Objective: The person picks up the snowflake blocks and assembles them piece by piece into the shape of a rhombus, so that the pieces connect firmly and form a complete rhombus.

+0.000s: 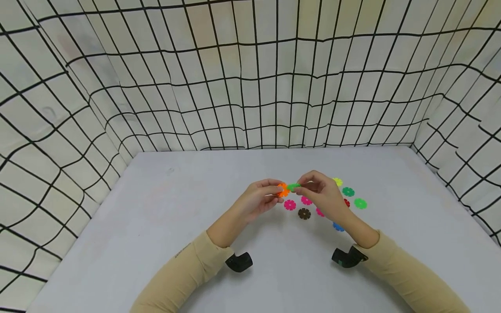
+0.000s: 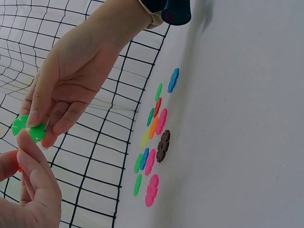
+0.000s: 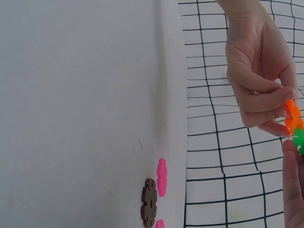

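Observation:
My left hand (image 1: 261,198) pinches an orange flower-shaped plastic disc (image 1: 282,190) with notched edges. In my right hand (image 1: 322,193), a green notched disc (image 1: 293,187) is held between thumb and fingers. The two discs meet edge to edge above the table; in the right wrist view the green disc (image 3: 299,137) touches the lower edge of the orange disc (image 3: 293,116). Whether their slots are joined I cannot tell. From the left wrist view, fingers hide most of the orange piece, while the green disc (image 2: 37,133) shows beside the right thumb.
Under and beside the hands lie several loose discs, among them a pink disc (image 1: 290,204), a brown disc (image 1: 304,214), a blue disc (image 1: 338,226), a dark green disc (image 1: 348,191) and a yellow disc (image 1: 338,182). Black netting (image 1: 256,104) over white walls surrounds the white table (image 1: 188,187).

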{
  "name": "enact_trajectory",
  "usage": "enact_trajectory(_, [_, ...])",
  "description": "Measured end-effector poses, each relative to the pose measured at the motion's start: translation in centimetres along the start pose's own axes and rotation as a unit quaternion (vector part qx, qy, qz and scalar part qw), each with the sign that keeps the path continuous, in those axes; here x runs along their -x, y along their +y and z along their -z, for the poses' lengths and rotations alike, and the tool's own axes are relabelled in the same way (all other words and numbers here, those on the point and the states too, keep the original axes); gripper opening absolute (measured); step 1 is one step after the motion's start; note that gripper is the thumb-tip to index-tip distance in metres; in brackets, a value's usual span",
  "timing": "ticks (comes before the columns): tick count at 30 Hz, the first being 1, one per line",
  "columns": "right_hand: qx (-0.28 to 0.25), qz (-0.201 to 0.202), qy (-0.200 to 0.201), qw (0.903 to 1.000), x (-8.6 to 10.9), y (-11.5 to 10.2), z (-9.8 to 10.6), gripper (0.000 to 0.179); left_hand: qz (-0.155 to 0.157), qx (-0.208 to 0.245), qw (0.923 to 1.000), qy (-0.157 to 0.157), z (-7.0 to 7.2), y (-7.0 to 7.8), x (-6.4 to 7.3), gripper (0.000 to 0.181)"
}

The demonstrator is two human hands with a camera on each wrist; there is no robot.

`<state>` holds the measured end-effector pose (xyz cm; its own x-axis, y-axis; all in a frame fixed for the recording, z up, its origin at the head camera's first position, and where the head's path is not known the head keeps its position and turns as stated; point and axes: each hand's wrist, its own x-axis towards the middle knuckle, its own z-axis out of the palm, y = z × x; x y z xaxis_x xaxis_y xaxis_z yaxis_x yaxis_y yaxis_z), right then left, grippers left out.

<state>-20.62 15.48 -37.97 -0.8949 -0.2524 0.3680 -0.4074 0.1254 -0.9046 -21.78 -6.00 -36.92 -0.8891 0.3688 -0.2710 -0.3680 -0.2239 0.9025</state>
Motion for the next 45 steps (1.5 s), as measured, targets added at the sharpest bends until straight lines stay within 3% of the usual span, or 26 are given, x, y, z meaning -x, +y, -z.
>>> enact_trajectory(13, [0.0,0.024,0.008,0.9997,0.34,0.04,0.19,0.011,-0.001,0.009,1.0,-0.002,-0.64,0.34,0.41,0.025])
enact_trajectory(26, [-0.004,0.03,0.0,0.9995,-0.06,0.11,0.19,0.01,-0.003,0.02,0.9998,0.0,-0.49,0.23,0.15,0.013])
enact_trajectory(45, [-0.019,0.016,0.004,0.9997,-0.3,0.62,0.3,0.012,0.006,0.032,0.9994,0.008,-0.29,0.24,-0.09,0.012])
